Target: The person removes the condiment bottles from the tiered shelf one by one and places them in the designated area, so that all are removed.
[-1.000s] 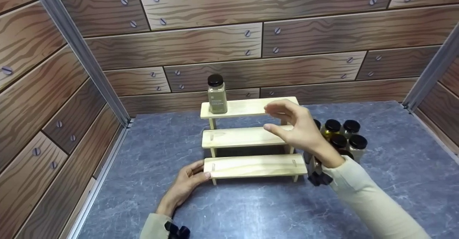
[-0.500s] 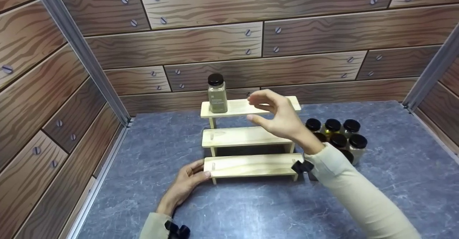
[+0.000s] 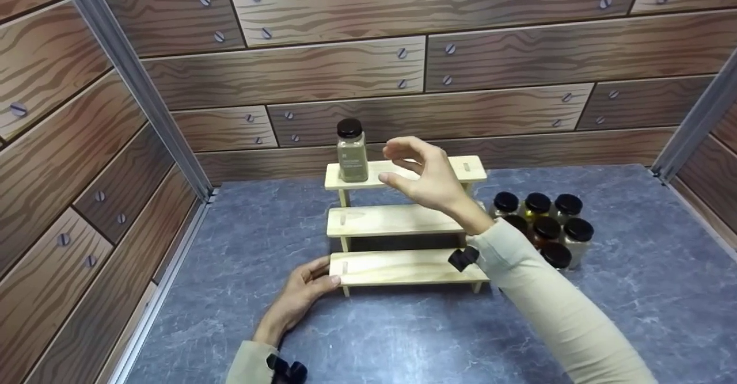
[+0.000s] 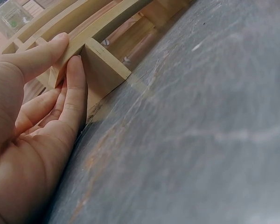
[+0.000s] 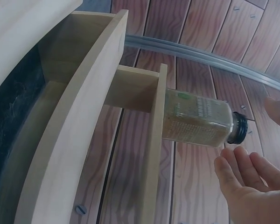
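Observation:
A three-tier pale wooden spice rack (image 3: 397, 267) stands on the dark table. Its lowest tier's left end is pinched by my left hand (image 3: 299, 295), thumb on top and fingers at the edge and underside, as the left wrist view shows (image 4: 42, 107). On the left of the top tier a spice jar (image 3: 353, 162) stands upright, black-capped and filled with greenish powder. My right hand (image 3: 423, 174) hovers over the upper tiers just right of this jar, holding nothing, thumb and fingers spread apart. In the right wrist view its fingertips (image 5: 240, 161) are close to the jar's black cap (image 5: 240, 128).
Several more black-capped jars (image 3: 577, 237) are grouped on the table to the right of the rack, partly covered by the right sleeve (image 3: 535, 280). Wood-print walls (image 3: 345, 73) rise behind and at both sides, with metal strips (image 3: 138, 90) in the corners.
My right hand has moved left across the rack, from its right end towards the jar on the top tier. The left hand keeps its hold on the lowest tier.

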Available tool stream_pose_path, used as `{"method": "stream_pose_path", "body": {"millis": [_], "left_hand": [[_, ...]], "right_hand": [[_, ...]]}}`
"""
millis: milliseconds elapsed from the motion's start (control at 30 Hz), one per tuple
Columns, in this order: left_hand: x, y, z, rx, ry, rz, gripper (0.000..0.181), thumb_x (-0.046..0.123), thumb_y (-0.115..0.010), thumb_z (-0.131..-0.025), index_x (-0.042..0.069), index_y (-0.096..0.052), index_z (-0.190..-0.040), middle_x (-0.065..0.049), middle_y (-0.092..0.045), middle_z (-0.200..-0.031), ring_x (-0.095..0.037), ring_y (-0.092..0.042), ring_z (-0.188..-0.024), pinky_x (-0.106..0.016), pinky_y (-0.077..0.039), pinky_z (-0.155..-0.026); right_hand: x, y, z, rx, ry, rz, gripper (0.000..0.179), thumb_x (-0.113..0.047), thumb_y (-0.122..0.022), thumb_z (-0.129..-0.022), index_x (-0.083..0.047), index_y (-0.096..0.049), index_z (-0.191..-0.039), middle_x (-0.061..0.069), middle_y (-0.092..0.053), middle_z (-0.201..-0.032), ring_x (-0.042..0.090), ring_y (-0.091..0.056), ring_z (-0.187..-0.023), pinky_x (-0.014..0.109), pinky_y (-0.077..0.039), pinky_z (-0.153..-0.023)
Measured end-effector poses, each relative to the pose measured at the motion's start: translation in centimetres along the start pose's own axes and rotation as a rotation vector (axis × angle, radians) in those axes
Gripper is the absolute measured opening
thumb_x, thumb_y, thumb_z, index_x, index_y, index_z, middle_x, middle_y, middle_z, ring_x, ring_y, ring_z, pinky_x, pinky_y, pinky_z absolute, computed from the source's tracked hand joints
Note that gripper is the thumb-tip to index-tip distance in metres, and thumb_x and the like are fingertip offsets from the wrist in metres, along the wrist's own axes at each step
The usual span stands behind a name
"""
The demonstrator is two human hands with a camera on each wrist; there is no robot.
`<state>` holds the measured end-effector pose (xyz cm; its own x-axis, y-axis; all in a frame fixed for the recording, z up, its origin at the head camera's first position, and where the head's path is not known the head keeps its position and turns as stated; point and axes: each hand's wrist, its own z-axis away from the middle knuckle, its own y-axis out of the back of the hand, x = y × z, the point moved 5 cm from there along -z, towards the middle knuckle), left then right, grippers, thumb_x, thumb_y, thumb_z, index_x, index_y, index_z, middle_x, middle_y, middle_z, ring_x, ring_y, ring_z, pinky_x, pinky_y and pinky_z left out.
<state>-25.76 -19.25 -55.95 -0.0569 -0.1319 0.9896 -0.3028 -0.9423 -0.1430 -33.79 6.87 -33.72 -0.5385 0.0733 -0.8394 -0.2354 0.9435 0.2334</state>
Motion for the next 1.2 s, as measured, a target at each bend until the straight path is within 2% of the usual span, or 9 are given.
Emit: {"method": "stream_pose_path", "body": {"millis": [267,633,833,1200], "left_hand": [[0.0,0.0,0.0,0.0,-0.001,0.01,0.073,0.003,-0.071,-0.1,-0.02,-0.032,-0.156,-0.036,-0.05,-0.152,-0.019,-0.069,-0.119,-0.031,-0.059,-0.107],[-0.1,0.2,0.0,0.013,0.007,-0.012,0.072,0.002,-0.071,-0.098,-0.02,-0.033,-0.156,-0.035,-0.053,-0.15,-0.018,-0.069,-0.119,-0.03,-0.059,-0.106],[-0.1,0.1,0.3,-0.006,0.002,-0.017,0.074,0.005,-0.071,-0.101,-0.021,-0.029,-0.156,-0.039,-0.047,-0.154,-0.019,-0.067,-0.123,-0.03,-0.058,-0.107],[0.1,0.0,0.2,0.003,0.009,-0.008,0.076,0.004,-0.071,-0.1,-0.021,-0.028,-0.157,-0.04,-0.044,-0.155,-0.021,-0.068,-0.122,-0.031,-0.058,-0.108]], "right_hand": [[0.7,-0.5,-1.5,0.035,-0.028,0.016,0.058,0.001,-0.085,-0.085,0.01,-0.06,-0.137,0.024,-0.068,-0.13,0.035,-0.067,-0.126,0.043,-0.053,-0.117],[1.7,-2.3,-3.4,0.033,-0.077,0.048,0.07,-0.011,-0.092,-0.083,0.008,-0.058,-0.141,0.025,-0.066,-0.136,0.038,-0.066,-0.129,0.035,-0.054,-0.115],[2.3,-3.5,-4.2,0.042,-0.095,0.067,0.077,-0.015,-0.094,-0.081,0.009,-0.056,-0.143,0.023,-0.067,-0.136,0.035,-0.067,-0.129,0.034,-0.054,-0.115],[3.0,-4.4,-5.0,0.051,-0.112,0.107,0.07,-0.019,-0.095,-0.082,0.002,-0.063,-0.141,0.016,-0.072,-0.132,0.028,-0.072,-0.12,0.035,-0.058,-0.109]]}}
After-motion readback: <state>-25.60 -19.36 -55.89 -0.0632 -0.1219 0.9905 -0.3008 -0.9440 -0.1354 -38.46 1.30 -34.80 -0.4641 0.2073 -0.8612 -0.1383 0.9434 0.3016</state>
